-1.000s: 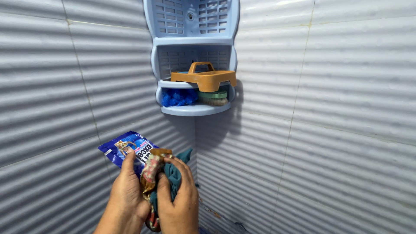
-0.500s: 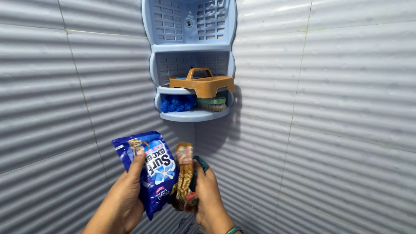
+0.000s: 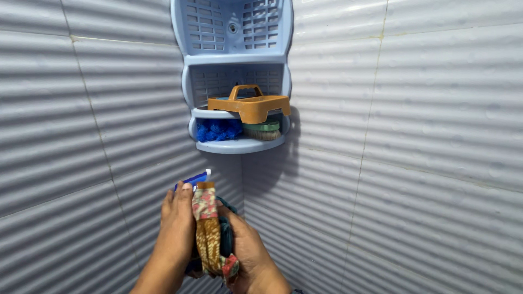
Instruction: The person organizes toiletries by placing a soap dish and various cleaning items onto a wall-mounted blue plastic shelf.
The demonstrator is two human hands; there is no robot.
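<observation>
My left hand [image 3: 175,231] grips a blue packet [image 3: 192,180], of which only the top edge shows above the fingers. My right hand [image 3: 246,250] holds a bundle of cloth, a patterned brown and red piece [image 3: 208,231] in front and a dark teal piece [image 3: 226,235] behind it. Both hands are pressed together low in the corner, below a light blue plastic corner shelf [image 3: 237,145].
On the shelf sit an orange plastic caddy with a handle [image 3: 250,104], a blue scrubber [image 3: 218,129] and a green brush [image 3: 262,129]. Ribbed white tiled walls [image 3: 408,136] meet in the corner behind the shelf.
The blue packet, held up and facing me half a second ago, has turned edge-on behind my left hand. The hands have closed together around the cloth, and the view has moved closer to the shelf.
</observation>
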